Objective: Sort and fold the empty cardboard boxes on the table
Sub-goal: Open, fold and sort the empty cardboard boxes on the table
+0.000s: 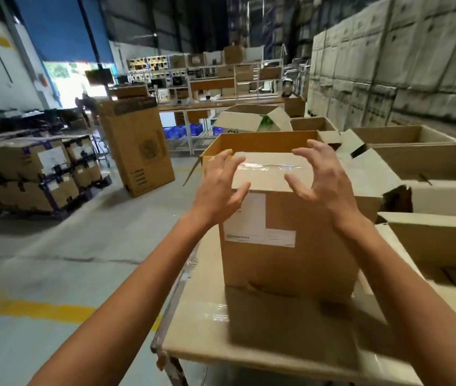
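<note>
Near the worktop's [193, 330] left edge, a tall brown cardboard box [288, 246] stands upright, mouth up, open floor [54, 260] at left. Left hand [221, 185] and right hand [318, 176] hover open-fingered above its taped flap [271, 171]; empty cartons [427, 168] crowd the right.

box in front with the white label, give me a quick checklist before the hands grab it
1. Both hands free: ok. The left hand and right hand are spread open, holding nothing.
2. Hands lined up on the box: ok, one near each side of its top.
3. Contact made: cannot tell; fingers hover at the near top flap.
4. Box empty: cannot tell; the flap hides the inside.
5. Tape cleared: not ok; clear tape runs across the flap.
6. Footing: ok; it stands upright on flattened cardboard.
</note>
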`<state>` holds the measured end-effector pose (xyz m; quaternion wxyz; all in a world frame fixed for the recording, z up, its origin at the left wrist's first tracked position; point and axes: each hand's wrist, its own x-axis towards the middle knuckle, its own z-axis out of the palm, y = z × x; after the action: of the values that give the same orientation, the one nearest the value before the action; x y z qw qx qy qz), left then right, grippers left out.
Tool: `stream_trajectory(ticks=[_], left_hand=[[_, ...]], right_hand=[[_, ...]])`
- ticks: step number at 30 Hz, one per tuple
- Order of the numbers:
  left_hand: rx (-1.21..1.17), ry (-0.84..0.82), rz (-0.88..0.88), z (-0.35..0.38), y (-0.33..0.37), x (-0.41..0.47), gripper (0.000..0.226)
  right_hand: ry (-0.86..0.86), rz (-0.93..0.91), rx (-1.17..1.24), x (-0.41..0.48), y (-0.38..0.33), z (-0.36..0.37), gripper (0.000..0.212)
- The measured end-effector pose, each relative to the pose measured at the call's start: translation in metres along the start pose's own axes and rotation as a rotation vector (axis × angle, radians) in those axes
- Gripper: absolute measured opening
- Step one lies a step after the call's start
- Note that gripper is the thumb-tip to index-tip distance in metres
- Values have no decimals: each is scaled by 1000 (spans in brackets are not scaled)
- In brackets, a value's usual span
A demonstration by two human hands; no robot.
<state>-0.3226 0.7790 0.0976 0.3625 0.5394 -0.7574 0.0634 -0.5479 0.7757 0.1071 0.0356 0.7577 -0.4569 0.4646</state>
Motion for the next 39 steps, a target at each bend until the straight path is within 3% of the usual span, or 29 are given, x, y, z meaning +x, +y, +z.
stream_trajectory(ticks=[5, 8, 11, 13, 17, 22, 26, 28, 31, 35, 39], left_hand=[[64, -119, -106, 18, -10, 67, 51], [67, -171, -259, 35, -25, 94, 56], [-45, -311, -480, 54, -51, 105, 65], [-180, -424, -568, 63, -69, 106, 61], [-301, -472, -610, 70, -92, 103, 65], [-331, -410, -553, 62, -88, 85, 60], [-330, -313, -609, 44, -69, 56, 61], [-336, -272, -593, 35, -55, 44, 56], [-370, -233, -550, 24, -41, 30, 30], [-400, -180, -632, 18, -33, 5, 50], [-442, -91, -630, 12, -26, -34, 50]], right_hand=[[-115, 313, -305, 42, 44, -19, 50], [-236, 601, -429, 43, 76, -20, 68], [-308, 838, -316, 31, 99, -16, 90], [-328, 905, -237, 31, 106, -13, 93], [-341, 877, -232, 31, 109, -10, 80], [-288, 831, -390, 14, 97, -14, 88], [-260, 815, -429, -7, 86, -22, 83], [-232, 800, -432, -15, 81, -26, 83], [-191, 768, -411, -27, 77, -28, 82], [-120, 681, -366, -46, 74, -31, 83], [-31, 633, -304, -80, 63, -41, 88]])
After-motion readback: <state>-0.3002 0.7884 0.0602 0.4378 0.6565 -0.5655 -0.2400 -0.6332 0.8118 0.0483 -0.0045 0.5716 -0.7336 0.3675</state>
